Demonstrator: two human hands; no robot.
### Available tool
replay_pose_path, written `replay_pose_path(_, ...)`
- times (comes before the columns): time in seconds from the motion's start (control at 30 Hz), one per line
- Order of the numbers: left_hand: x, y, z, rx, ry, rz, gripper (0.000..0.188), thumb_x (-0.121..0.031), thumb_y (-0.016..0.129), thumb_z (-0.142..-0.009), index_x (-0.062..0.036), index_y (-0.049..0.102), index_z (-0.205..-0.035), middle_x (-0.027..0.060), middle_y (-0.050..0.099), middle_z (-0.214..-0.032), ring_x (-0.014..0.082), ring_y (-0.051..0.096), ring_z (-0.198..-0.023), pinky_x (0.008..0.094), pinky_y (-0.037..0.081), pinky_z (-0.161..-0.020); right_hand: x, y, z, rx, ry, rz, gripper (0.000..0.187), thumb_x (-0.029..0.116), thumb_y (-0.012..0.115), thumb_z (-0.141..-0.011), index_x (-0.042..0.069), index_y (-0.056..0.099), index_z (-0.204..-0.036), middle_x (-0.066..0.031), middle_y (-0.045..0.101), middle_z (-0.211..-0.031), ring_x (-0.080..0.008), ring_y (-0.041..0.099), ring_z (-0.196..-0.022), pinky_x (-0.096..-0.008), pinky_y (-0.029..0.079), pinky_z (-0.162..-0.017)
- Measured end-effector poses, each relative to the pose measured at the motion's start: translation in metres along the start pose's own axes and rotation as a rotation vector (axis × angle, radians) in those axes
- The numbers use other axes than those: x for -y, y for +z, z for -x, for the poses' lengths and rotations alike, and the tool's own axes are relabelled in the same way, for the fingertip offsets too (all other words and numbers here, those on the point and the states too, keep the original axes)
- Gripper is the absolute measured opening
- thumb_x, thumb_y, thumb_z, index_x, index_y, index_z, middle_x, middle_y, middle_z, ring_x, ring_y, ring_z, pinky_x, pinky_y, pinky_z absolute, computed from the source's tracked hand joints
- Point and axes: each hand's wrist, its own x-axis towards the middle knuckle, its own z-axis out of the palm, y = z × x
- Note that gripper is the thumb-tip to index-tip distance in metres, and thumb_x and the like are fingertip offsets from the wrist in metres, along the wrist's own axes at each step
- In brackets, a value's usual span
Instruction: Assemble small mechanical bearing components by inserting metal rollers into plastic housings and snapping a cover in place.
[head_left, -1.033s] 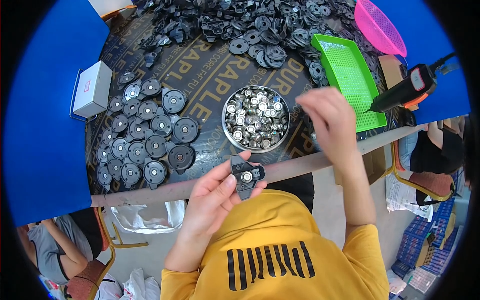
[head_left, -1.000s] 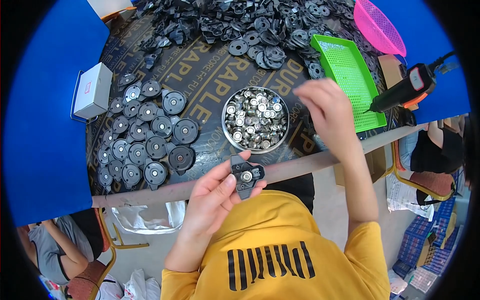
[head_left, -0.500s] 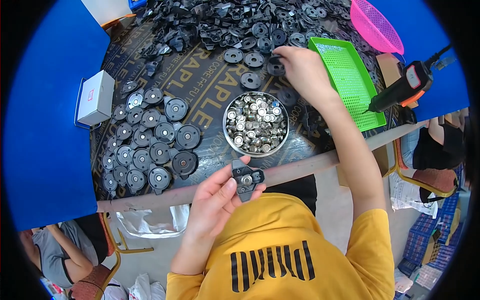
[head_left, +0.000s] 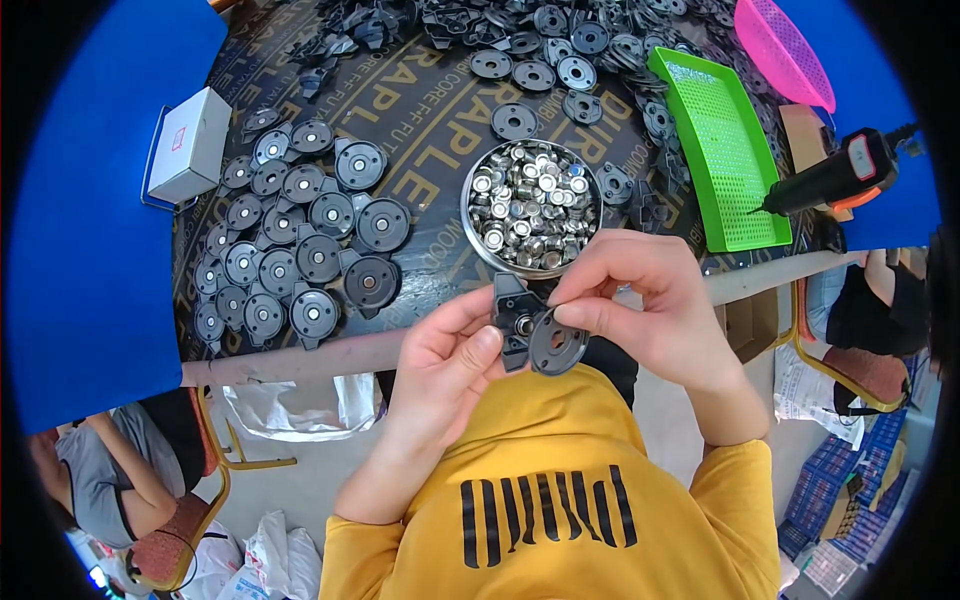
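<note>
While our left hand (head_left: 445, 358) grips the bracket (head_left: 509, 299), right hand (head_left: 655, 305) pinches the disc (head_left: 570, 355) beside it, probably fitting, needs aligning

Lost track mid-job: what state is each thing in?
Left hand: holding black base
Right hand: pinching round disc
Black base: silver piece at its middle
Round disc: overlapping base, not seated
Metal bowl: filled with silver pieces
White box: looks closed
Left-side discs: grouped, facing up
Power tool: tip over green tray
</note>
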Motion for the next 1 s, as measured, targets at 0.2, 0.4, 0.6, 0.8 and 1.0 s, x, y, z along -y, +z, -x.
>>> replay_pose_path(0.2,0.004,0.003,0.004,-0.006,0.023,-0.073,0.039,-0.006,0.050,-0.093,0.0043,0.042,-0.129,0.0142,0.055,-0.120,0.0221,0.058,-0.106,0.0373,0.050,-0.090,0.008,0.004,-0.003,0.003,-0.007,0.134,0.008,-0.002,0.069,-0.072,0.000,0.064,-0.077,-0.0028,0.059,-0.072,-0.0085,0.054,-0.061,-0.0210,0.042,-0.056)
replay_pose_path(0.4,-0.006,0.012,0.003,-0.043,-0.107,0.077,0.038,-0.010,0.046,-0.095,0.0057,0.041,-0.129,0.0165,0.056,-0.119,0.0247,0.058,-0.106,0.0387,0.050,-0.091,-0.009,-0.012,-0.001,0.020,-0.011,-0.135,0.006,0.001,0.063,-0.076,0.000,0.058,-0.080,-0.0049,0.060,-0.080,-0.0126,0.057,-0.073,-0.0241,0.044,-0.066)
replay_pose_path(0.6,-0.004,0.010,0.005,-0.075,-0.139,0.048,0.038,-0.011,0.045,-0.096,0.0060,0.040,-0.130,0.0166,0.055,-0.120,0.0242,0.057,-0.108,0.0376,0.050,-0.091,-0.009,0.002,0.031,0.108,-0.526,0.154,0.005,0.006,0.062,-0.076,0.006,0.057,-0.077,-0.0058,0.058,-0.079,-0.0256,0.064,-0.088,-0.0361,0.045,-0.078)
replay_pose_path(0.8,-0.003,0.018,0.010,-0.110,-0.086,-0.083,0.038,-0.010,0.045,-0.095,0.0041,0.041,-0.130,0.0168,0.055,-0.121,0.0238,0.058,-0.107,0.0363,0.051,-0.087,-0.013,0.016,0.038,0.093,-0.659,0.335,0.001,0.005,0.057,-0.073,0.005,0.057,-0.073,-0.0058,0.058,-0.079,-0.0239,0.064,-0.092,-0.0446,0.042,-0.095)
replay_pose_path(1.0,-0.003,0.013,0.011,-0.034,-0.055,-0.009,0.038,-0.006,0.045,-0.095,0.0054,0.039,-0.131,0.0156,0.055,-0.121,0.0226,0.057,-0.107,0.0363,0.050,-0.090,-0.016,0.016,0.036,0.087,-0.665,0.380,0.002,0.006,0.058,-0.073,0.005,0.056,-0.072,-0.0068,0.058,-0.080,-0.0248,0.064,-0.092,-0.0476,0.040,-0.097)
